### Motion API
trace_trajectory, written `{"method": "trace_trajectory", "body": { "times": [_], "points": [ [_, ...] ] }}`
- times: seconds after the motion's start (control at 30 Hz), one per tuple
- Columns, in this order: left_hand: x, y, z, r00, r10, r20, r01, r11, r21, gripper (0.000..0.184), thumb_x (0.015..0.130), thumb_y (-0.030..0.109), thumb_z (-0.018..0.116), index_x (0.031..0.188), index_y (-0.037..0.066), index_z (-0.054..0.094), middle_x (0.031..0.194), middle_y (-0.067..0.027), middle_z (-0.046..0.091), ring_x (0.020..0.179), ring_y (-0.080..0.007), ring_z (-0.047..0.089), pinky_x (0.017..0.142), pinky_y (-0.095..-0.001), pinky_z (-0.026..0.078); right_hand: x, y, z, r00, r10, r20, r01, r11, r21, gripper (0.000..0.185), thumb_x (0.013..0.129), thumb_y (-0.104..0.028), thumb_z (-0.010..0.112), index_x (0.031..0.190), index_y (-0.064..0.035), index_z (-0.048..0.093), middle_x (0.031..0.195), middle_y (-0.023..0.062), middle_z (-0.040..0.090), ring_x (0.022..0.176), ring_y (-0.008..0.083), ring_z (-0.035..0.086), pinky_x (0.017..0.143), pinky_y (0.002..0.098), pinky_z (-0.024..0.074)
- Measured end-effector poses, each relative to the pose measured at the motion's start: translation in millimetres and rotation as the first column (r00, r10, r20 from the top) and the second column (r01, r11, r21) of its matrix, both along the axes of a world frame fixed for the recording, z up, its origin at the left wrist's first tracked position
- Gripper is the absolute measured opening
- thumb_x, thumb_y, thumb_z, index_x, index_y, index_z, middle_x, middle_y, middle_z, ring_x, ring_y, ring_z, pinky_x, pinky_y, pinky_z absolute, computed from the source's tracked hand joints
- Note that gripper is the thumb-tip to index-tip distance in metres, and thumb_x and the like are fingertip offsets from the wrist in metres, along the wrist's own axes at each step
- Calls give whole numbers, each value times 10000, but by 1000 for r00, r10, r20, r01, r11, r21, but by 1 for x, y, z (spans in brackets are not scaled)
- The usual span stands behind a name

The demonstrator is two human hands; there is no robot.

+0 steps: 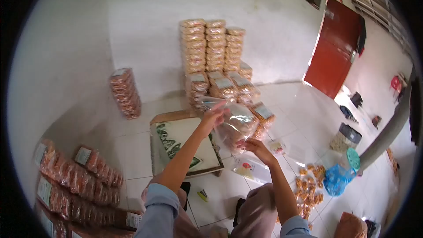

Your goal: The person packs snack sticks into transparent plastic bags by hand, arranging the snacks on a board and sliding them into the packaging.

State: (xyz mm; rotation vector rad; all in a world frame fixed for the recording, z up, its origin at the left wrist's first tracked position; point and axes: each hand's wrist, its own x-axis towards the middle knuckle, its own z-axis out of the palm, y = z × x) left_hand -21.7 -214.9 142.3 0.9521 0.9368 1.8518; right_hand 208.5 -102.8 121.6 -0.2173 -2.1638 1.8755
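Note:
A clear plastic bag (238,125) is stretched between my two hands in front of me. My left hand (216,115) pinches its upper left part. Lower down, my right hand (256,146) grips the bottom right part with fingers closed. The bag is see-through, and I cannot tell whether anything is inside it. Below and to the left stands a low wooden table (204,166) with a white top and a green printed pattern. Flat printed plastic bags (249,169) lie on the tiles under my right hand. A yellow-green stapler (202,195) rests on the floor between my feet.
Tall stacks of wrapped snack packs (205,46) stand against the wall. More labelled packs (79,172) line the floor at left, with one separate stack (125,93). Small loose packets (310,187) and a blue plastic bag (335,180) are at right, near a slanted pole (387,132).

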Motion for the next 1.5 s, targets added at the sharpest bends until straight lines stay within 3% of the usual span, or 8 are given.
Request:
{"method": "trace_trajectory", "body": {
  "times": [0.23,0.43,0.63,0.77,0.83,0.93,1.07,1.5],
  "points": [
    [-13,-80,-33,987,-141,-79,132,984,-118,530,861,112,479,1358,128,295,1161,-80,560,568,-15,333,521,-147,317,-83,-2,-19,959,198,-205,-282,555,-782,784,807,-613,426,1320,-49,245,1193,191,495,1056,281,518,926,371,393],
    [-14,-96,-37,951,-303,-64,278,927,-250,509,864,100,477,1348,102,320,1130,-68,585,529,-14,306,476,-132,276,-140,10,-57,988,107,107,-51,900,-433,839,818,-617,417,1381,-72,115,1326,156,351,1146,292,411,994,447,288],
    [-14,-103,-39,890,-447,-90,385,842,-378,493,863,128,497,1326,58,340,1118,-120,586,564,-22,329,504,-142,292,-154,1,-45,959,279,-42,-262,828,-496,890,777,-717,250,1385,-76,147,1346,128,333,1241,247,284,1034,467,168],
    [-21,-108,-51,919,-389,-61,332,849,-410,500,863,146,506,1326,62,336,1114,-112,585,635,-44,385,570,-153,335,-158,4,-50,892,412,-185,-449,769,-456,603,870,-514,418,1177,0,486,964,99,601,999,195,518,954,363,332],
    [-31,-112,-57,929,-366,-53,309,848,-430,517,861,144,517,1334,68,321,1128,-113,576,688,-59,440,626,-162,380,-158,5,-42,990,132,-40,-138,965,-224,355,872,-304,548,1002,23,594,845,76,623,789,152,568,783,274,435],
    [-40,-116,-75,869,-151,-471,-135,843,-520,725,802,155,645,1375,119,203,1209,-123,508,1043,-182,497,912,-320,390,-155,-3,-39,996,8,-94,-3,998,57,170,798,-164,639,863,-7,645,807,51,630,697,111,546,653,250,450],
    [-41,-111,-67,844,215,-492,-338,925,-175,665,785,197,672,1324,68,304,1110,-131,567,961,-149,553,833,-304,456,-145,-30,-18,981,2,-194,97,861,499,121,733,-136,688,814,-51,658,771,56,627,675,128,553,640,252,445],
    [-25,-114,-45,604,460,-650,-718,669,-194,189,774,183,675,762,1,625,652,-38,617,566,-71,548,546,-217,456,-155,-55,-15,977,-53,-208,142,887,440,133,801,-153,604,793,-20,613,694,92,607,617,169,595,586,288,448]
  ]
}}
